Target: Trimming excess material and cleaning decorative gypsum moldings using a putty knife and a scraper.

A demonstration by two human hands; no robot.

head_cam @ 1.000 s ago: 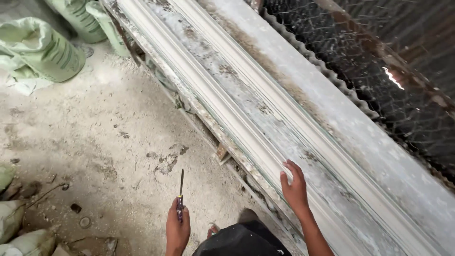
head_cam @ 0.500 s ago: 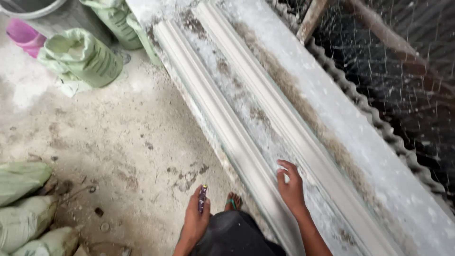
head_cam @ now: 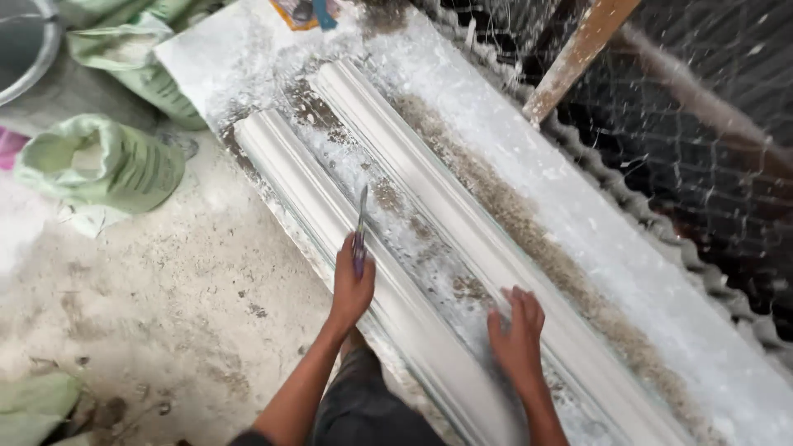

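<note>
Two long white plaster moulding strips lie side by side on a dusty white slab (head_cam: 578,223). My left hand (head_cam: 353,281) is closed on a slim knife (head_cam: 362,216) with a purple handle, its blade pointing away over the near moulding (head_cam: 306,194). My right hand (head_cam: 518,340) rests palm down, fingers spread, in the powdery gap against the far moulding (head_cam: 429,153). My dark trouser leg shows at the bottom between both arms.
Green sacks (head_cam: 107,165) lie on the concrete floor (head_cam: 165,314) at left, more at the bottom left. Wire mesh (head_cam: 710,157) and a slanted wooden post (head_cam: 578,54) bound the slab on the right. A metal basin rim is at the top left.
My left hand rose from beside my leg and brought the knife onto the near moulding. The view moved forward along the slab, so the mouldings' far ends came into sight. My right hand stays on the slab.
</note>
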